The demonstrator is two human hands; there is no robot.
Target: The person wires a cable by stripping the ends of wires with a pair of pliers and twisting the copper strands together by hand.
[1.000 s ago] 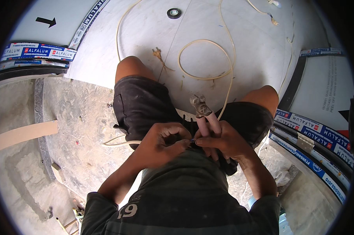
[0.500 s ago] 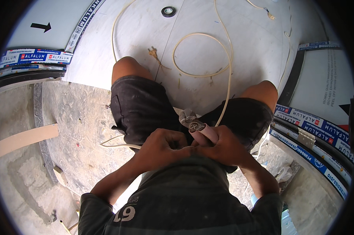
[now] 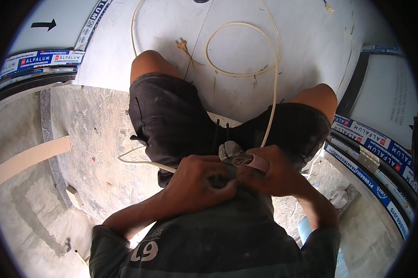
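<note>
Pliers with pinkish handles (image 3: 260, 163) and a grey metal head are in my right hand (image 3: 274, 171), close against my shirt. The head points up and to the left, and the handles are partly covered by my fingers. My left hand (image 3: 202, 178) is closed beside it, the fingers curled and their tips near the right hand. An off-white cable (image 3: 146, 162) runs in from the left and passes into my left hand; its end is hidden. Another stretch of cable (image 3: 274, 99) comes down over my thigh and disappears behind my right hand.
A loop of cable (image 3: 208, 53) lies on the white board ahead of me. Near it is a tan plug (image 3: 182, 45) with a short frayed lead, and another plug (image 3: 329, 7) lies at the far right. Wrapped panels (image 3: 47, 60) edge the left; strip-covered profiles (image 3: 371, 162) edge the right.
The view has shifted, so the roll of black tape is almost out of the frame. My hands have drawn nearer my shirt, and the pliers' handles are now more covered by my right hand.
</note>
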